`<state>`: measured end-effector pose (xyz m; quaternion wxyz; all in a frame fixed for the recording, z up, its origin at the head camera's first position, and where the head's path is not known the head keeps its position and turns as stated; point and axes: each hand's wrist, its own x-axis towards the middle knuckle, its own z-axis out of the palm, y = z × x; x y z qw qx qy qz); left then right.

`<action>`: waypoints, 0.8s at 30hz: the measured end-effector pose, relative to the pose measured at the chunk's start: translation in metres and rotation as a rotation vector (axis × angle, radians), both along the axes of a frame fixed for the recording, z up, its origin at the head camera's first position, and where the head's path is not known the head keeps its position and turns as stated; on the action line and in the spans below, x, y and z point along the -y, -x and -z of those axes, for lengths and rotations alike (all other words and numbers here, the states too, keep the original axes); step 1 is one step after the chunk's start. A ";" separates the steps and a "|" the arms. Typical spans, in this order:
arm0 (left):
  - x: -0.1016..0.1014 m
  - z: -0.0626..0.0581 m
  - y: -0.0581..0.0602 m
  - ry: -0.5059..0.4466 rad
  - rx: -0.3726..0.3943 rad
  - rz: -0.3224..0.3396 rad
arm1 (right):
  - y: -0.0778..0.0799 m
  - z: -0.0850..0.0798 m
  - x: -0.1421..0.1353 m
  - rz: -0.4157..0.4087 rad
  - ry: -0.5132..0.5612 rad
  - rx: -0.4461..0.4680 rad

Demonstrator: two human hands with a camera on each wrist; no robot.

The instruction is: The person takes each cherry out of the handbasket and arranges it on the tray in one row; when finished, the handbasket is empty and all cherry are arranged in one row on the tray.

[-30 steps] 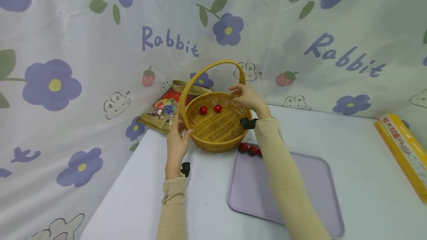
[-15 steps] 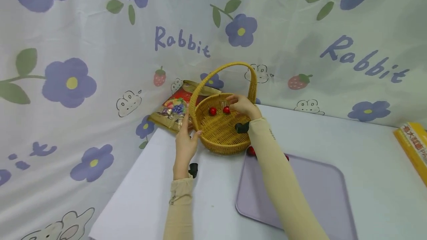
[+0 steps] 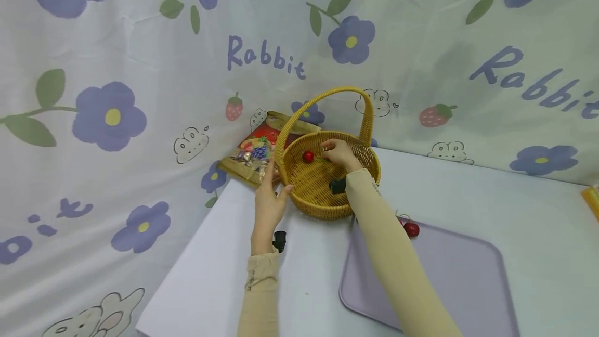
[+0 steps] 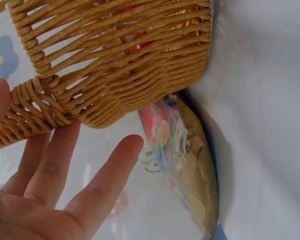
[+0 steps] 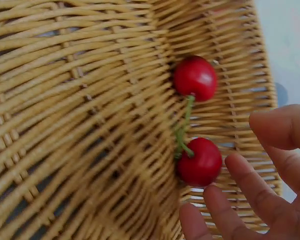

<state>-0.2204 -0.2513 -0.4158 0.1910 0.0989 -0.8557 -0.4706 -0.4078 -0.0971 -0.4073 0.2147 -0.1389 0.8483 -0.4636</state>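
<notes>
A yellow wicker basket (image 3: 318, 207) with a tall arched handle stands on the table. Inside it lie two red cherries with green stems, an upper cherry (image 5: 196, 78) and a lower cherry (image 5: 200, 162) in the right wrist view. My right hand (image 3: 340, 154) reaches into the basket. Its spread fingers are beside the lower cherry, a fingertip at or very near its skin; in the head view this hand hides that cherry. Against the basket's left outer side, my left hand (image 3: 270, 207) rests straight fingers near the handle's base (image 4: 30, 107).
Right of the basket is a lilac tray (image 3: 454, 269), with a cherry (image 3: 411, 229) and part of another at its far edge, partly covered by my right sleeve. A red and gold fruit-print bag (image 3: 255, 152) leans behind the basket's left side. A yellow box (image 3: 591, 199) shows at the right edge.
My right hand has moved down from the basket's far rim to the right-hand cherry inside. My left hand stays at the basket's side. The head view has turned right.
</notes>
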 end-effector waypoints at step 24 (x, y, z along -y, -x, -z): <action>-0.001 0.000 0.001 0.004 -0.024 -0.001 | 0.000 0.003 0.008 -0.017 -0.485 -0.079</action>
